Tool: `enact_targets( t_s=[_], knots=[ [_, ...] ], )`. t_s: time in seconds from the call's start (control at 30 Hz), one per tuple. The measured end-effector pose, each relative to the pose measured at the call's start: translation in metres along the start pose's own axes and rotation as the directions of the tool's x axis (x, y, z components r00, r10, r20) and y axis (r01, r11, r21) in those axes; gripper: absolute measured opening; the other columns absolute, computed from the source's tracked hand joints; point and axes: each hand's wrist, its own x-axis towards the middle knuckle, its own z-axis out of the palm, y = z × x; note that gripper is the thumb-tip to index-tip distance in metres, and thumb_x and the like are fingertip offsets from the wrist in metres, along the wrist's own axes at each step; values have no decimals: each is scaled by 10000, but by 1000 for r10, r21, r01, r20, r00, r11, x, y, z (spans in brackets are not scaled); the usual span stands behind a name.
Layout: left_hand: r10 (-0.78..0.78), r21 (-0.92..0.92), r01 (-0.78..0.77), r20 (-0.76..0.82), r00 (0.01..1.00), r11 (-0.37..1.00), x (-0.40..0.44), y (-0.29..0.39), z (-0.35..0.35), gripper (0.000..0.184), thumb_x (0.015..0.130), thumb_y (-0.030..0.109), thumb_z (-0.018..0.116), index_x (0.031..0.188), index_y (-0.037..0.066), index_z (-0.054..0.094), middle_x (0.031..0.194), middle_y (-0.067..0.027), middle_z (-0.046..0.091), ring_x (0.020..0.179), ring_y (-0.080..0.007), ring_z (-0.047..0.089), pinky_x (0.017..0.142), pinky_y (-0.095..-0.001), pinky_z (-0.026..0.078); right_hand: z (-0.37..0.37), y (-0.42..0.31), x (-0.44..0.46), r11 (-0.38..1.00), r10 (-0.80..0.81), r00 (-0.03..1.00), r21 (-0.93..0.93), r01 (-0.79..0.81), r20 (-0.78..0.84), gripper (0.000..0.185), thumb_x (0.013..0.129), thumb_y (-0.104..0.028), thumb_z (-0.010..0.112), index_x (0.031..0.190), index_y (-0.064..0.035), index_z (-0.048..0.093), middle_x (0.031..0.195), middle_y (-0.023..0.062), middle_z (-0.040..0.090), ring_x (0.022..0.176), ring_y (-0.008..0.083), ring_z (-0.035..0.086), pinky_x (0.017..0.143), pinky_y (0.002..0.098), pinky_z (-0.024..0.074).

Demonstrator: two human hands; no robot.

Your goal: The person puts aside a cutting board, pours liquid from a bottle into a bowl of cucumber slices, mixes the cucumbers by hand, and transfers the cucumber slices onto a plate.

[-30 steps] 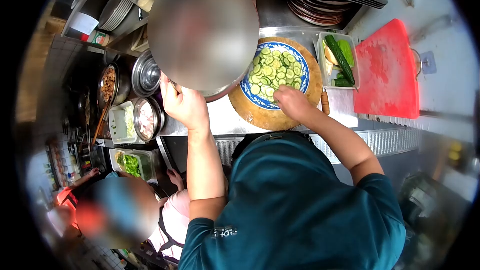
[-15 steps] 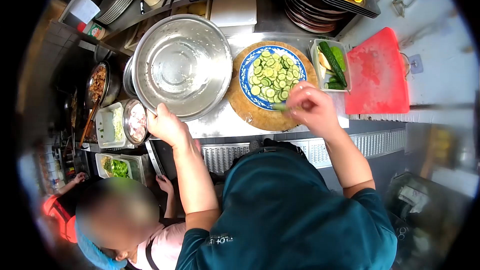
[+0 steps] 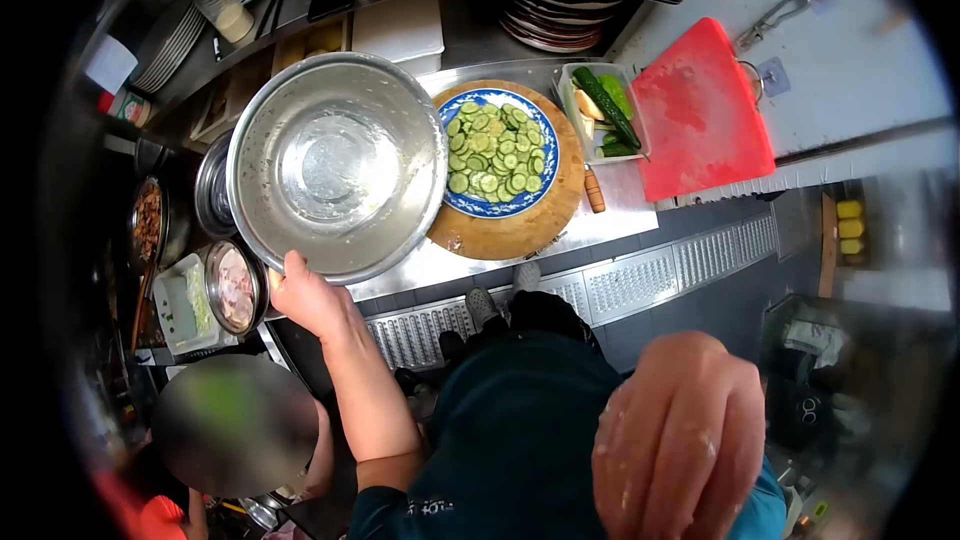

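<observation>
My left hand (image 3: pixel 308 295) is closed on the near rim of a large steel mixing bowl (image 3: pixel 340 220), tilted toward me with wet bits stuck inside. Beside the bowl, a blue-rimmed white plate (image 3: pixel 552 168) holds sliced cucumber (image 3: pixel 490 150) topped with pale minced bits. Under the plate lies a round wooden chopping board (image 3: pixel 568 215). Close to the camera, at lower right, is my right hand (image 3: pixel 680 440), its fingers curled and specked with small pale bits. Its fingertips are hidden, so what they hold, if anything, does not show.
A wooden-handled tool (image 3: pixel 594 190) sticks out at the board's right edge. Further right are a tub of whole cucumbers (image 3: pixel 610 120) and a red cutting board (image 3: pixel 700 120). Left stand a bowl of raw meat (image 3: pixel 235 285) and a container of shredded greens (image 3: pixel 185 310). A co-worker (image 3: pixel 235 425) stands lower left.
My right hand has left the plate's near edge, where something green was at its fingers, and come up close to the camera. My left hand still grips the bowl; the view has shifted.
</observation>
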Motion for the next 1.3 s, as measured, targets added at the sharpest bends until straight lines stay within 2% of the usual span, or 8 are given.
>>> enact_targets(
  t_s=[0.07,0.13,0.27,0.43,0.7,0.9,1.0,1.3],
  knots=[
    [-25,-20,25,27,999,999,-12,7,9,71,863,-53,550,885,-51,618,890,-81,668,782,-152,618,719,-316,509,-8,-12,-12,998,62,996,-22,-64,-62,85,923,32,710,921,117,703,1048,270,689,904,426,706,724,479,593],
    [-39,-15,40,66,997,999,-19,-2,7,105,864,-56,547,931,-55,627,903,-88,676,791,-156,626,731,-312,511,-11,-17,-37,982,45,951,-162,-99,-307,66,880,50,735,930,87,714,1024,240,689,886,387,713,719,454,596],
    [-113,-25,121,205,972,992,-63,-3,17,232,880,-38,526,1080,-78,636,1000,-99,693,863,-172,653,809,-309,520,-24,-38,-112,895,-109,736,-388,-220,-668,240,822,83,758,1020,0,651,977,146,643,844,278,680,745,388,567],
    [-231,64,222,344,910,973,-158,-2,30,255,846,-30,525,1069,-83,635,999,-106,687,875,-182,650,814,-322,517,-9,-114,-205,862,-294,565,-469,-192,-771,266,839,74,722,1068,-37,642,988,121,616,857,229,623,752,336,505],
    [-537,325,428,544,644,843,-378,-32,54,381,812,-47,520,1174,-127,609,1086,-174,687,970,-271,684,873,-367,552,71,-290,-369,710,-627,299,-686,-158,-719,252,840,119,654,1053,-14,623,945,111,599,837,217,581,736,322,481],
    [-667,526,416,639,382,742,-549,-76,109,400,816,-31,563,1205,-98,629,1158,-161,678,1061,-283,659,955,-391,516,156,-400,-508,564,-819,49,-818,-116,-572,226,881,58,692,1083,-35,653,1030,68,652,929,185,638,845,308,510],
    [-687,597,362,696,210,716,-624,-95,140,371,843,-24,563,1200,-89,637,1160,-155,683,1067,-279,666,948,-382,526,198,-429,-558,497,-868,-116,-855,-147,-484,247,888,40,710,1115,-44,666,1022,63,662,922,185,637,853,313,511],
    [-696,683,251,717,-49,686,-790,-169,253,309,894,2,600,1191,-77,632,1153,-149,700,1064,-247,678,948,-348,529,220,-492,-679,390,-816,-543,-882,-263,-199,246,914,46,690,1145,-37,663,1024,78,677,944,208,663,880,324,561]
  ],
)
